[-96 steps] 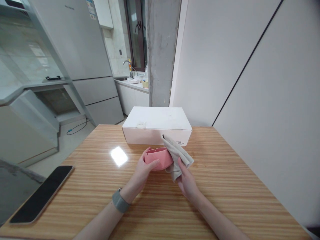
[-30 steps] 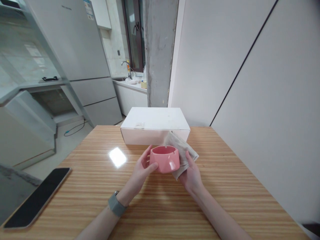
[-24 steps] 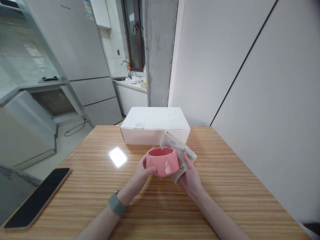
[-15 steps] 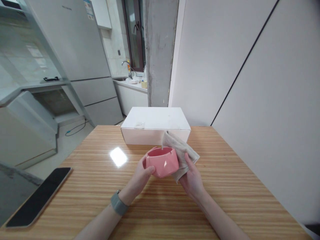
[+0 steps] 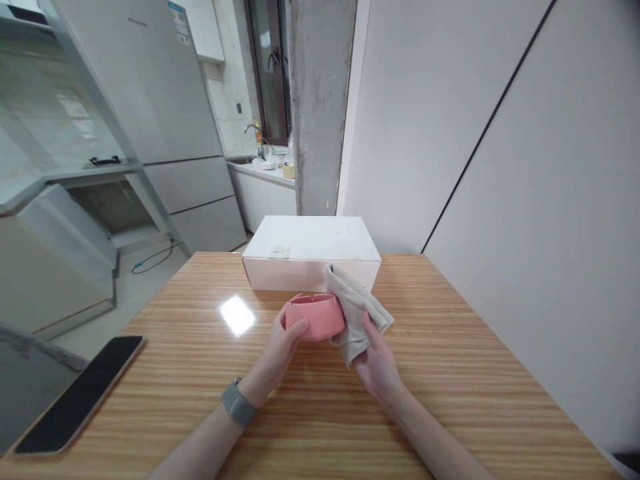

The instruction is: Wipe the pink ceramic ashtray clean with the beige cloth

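My left hand (image 5: 281,340) grips a glossy pink ashtray (image 5: 316,319) by its left side, thumb on the front wall and fingers behind. Small notches show in its rim, and its opening tips away from me. In my right hand (image 5: 376,365) is a folded grey cloth (image 5: 356,313), pinched under the thumb and pressed against the right side of the ashtray. The fingers behind the cloth are hidden. Both things are held above the wooden table (image 5: 320,420).
Behind my hands a white box (image 5: 313,273) stands on the table. A black, flat phone-like slab (image 5: 83,393) lies at the left edge. A white wall (image 5: 480,200) runs along the right; a fridge (image 5: 150,100) stands beyond the table at the left.
The ashtray has shifted a little left and been turned, so its opening shows less and its front wall faces me more. The cloth has moved slightly left with my right hand.
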`<control>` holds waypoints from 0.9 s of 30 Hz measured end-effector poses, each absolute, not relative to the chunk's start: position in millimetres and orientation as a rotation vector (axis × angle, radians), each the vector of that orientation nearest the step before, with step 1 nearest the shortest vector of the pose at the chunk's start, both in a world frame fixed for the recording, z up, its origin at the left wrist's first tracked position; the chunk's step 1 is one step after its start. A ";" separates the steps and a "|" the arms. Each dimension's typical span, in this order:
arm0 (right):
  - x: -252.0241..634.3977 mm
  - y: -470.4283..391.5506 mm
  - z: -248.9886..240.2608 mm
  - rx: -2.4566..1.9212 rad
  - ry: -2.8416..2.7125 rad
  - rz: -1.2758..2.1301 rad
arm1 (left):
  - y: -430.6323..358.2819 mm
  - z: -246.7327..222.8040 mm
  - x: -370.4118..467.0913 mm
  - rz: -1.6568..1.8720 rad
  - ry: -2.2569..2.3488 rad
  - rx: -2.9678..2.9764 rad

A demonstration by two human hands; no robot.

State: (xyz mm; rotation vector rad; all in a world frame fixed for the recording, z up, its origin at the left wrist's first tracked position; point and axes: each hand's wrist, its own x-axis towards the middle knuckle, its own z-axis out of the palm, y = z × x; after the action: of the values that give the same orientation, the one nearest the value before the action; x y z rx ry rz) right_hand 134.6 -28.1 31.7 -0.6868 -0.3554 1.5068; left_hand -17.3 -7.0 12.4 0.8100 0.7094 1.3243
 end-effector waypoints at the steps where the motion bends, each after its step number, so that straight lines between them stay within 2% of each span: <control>1: 134.0 -27.9 30.2 -0.687 -0.362 1.506 | -6.8 11.8 -16.2 1.333 0.730 0.800; 11: 141.2 -20.2 28.3 -0.722 -0.312 1.428 | -3.9 9.3 -16.2 1.215 0.530 0.657; 21: 143.6 -18.6 34.1 -0.661 -0.379 1.529 | -11.6 8.0 -19.4 1.302 0.701 0.985; 27: 138.2 -22.6 34.4 -0.653 -0.406 1.546 | -15.8 16.5 -17.3 1.258 0.603 0.892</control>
State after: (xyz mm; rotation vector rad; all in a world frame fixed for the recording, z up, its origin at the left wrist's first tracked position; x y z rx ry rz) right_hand 138.2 -22.6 34.4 -0.6530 -0.4057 1.5464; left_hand -17.3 -15.8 16.5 0.8916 0.6026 1.2575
